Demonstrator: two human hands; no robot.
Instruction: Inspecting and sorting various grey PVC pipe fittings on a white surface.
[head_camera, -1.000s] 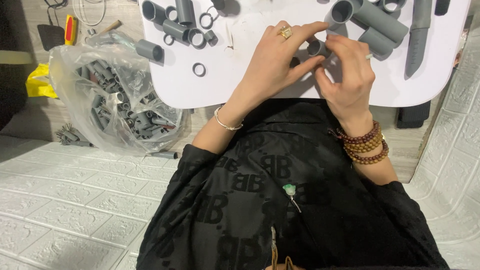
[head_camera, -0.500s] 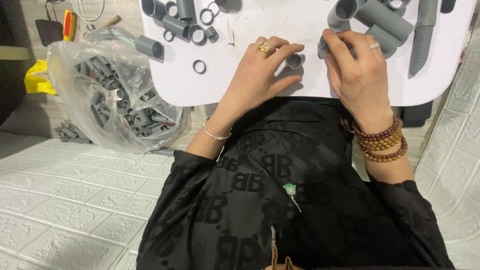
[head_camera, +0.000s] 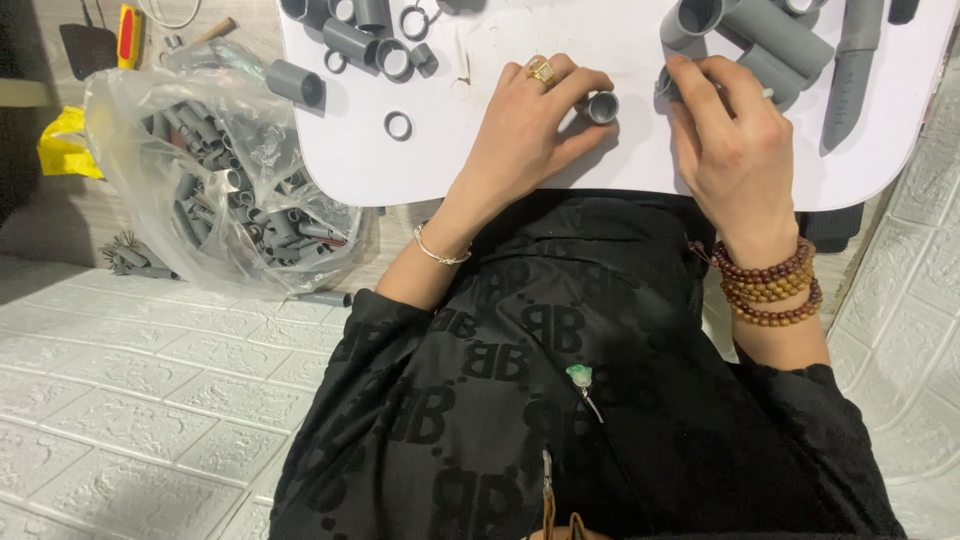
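Two hands (head_camera: 530, 130), one plastic bag (head_camera: 215, 170)

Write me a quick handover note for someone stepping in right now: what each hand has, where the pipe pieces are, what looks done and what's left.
Left hand: fingers pinch a short grey pipe piece lying on the white board.
Right hand: fingertips on another grey piece at the board; what the grip covers is hidden.
The two pieces lie apart, not joined.
On the board: loose grey couplings, a ring, longer pipes at top right.
Clear plastic bag full of grey pieces sits on the floor to the left.
Left: many loose pieces on the board and in the bag.
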